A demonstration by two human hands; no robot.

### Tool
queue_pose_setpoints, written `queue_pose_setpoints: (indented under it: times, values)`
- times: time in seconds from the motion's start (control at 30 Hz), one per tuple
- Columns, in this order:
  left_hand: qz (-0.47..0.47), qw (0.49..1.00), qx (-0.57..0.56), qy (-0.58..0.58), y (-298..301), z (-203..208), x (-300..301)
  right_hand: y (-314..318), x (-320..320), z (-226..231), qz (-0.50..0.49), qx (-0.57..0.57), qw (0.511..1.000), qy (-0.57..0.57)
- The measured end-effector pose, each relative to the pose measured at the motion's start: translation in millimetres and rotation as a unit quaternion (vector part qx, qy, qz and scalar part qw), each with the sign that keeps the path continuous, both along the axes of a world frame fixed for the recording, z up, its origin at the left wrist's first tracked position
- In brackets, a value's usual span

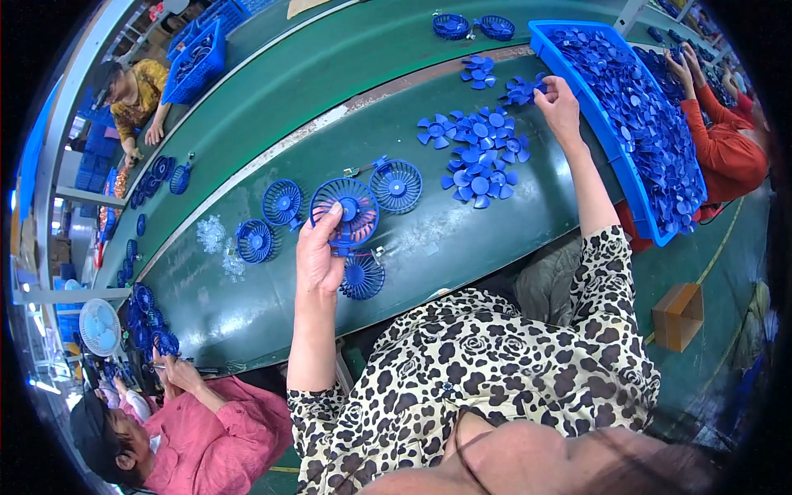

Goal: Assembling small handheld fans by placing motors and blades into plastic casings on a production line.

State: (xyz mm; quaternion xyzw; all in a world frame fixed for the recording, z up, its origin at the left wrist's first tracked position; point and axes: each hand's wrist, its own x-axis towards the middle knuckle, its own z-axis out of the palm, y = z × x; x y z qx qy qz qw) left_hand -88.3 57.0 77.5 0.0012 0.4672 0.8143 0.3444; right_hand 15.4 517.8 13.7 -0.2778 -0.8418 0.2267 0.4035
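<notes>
Clear plastic bits (212,235) sit on the left of the green surface (549,206), near two blue cages (254,241). Left hand (315,256) has a fan cage (350,209), thumb over it, round face up, stubby neck pointing roughly at the body. Decent bare strip before the blade pile (483,153). Right hand (562,109) has its fingers narrowed at a fan blade (520,91), can't tell if gripped, just beside the blue tray's edge (596,147).

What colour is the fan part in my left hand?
The fan part in your left hand is blue, best seen in the head view.
</notes>
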Motion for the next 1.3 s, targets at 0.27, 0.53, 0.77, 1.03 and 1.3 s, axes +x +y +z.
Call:
queue_pose_setpoints:
  times: [0.27,0.53,0.77,1.03,1.3]
  values:
    - [-0.005,1.0,-0.007,-0.005,21.4,4.3,3.1,-81.2,6.3,58.5,0.095,-0.017,0.987,0.129]
    - [-0.018,0.999,-0.038,0.013,41.6,-1.4,17.1,-250.3,-2.5,98.0,0.432,0.027,0.897,-0.091]
    - [-0.011,0.998,-0.039,0.037,31.6,-14.7,24.4,-269.7,-15.4,94.9,0.449,0.046,0.881,-0.141]
    - [-0.001,0.999,-0.006,0.046,37.2,-15.7,36.4,-281.7,-21.3,81.5,0.429,0.063,0.891,-0.136]
    - [0.053,0.977,-0.113,0.173,22.2,-29.3,25.9,-274.6,-16.7,81.9,0.402,0.068,0.913,-0.016]
